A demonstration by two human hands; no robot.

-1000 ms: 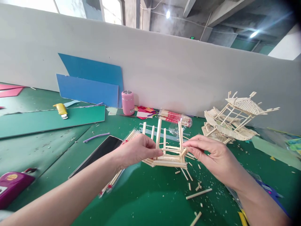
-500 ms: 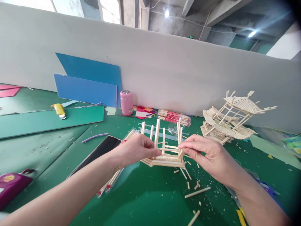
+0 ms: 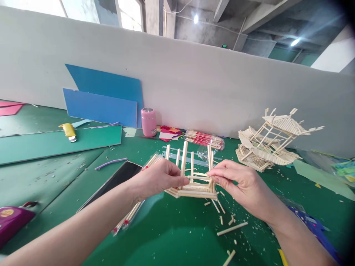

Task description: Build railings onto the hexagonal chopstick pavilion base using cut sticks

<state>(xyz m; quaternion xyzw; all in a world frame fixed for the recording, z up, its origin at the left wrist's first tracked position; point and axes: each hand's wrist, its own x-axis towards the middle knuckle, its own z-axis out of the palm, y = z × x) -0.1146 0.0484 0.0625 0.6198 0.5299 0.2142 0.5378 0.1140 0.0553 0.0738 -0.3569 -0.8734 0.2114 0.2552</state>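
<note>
A small frame of pale wooden sticks, with several upright posts, stands between my hands over the green table. My left hand is closed in a pinch at the near left post, its thumb and fingertips at one end of a thin horizontal wooden stick. At the stick's other end, beside the right posts, the fingers of my right hand are pinched together. The stick lies across the frame between the posts. My fingertips hide both of its ends.
Cut stick pieces litter the green table. A pagoda-like stick model stands at the right. Bagged sticks, a pink jar, a black slab, a yellow cutter and a purple tool lie around.
Both hands keep their pinch on the stick at the frame, with only a slight shift of the right fingers. The whole view has moved a little.
</note>
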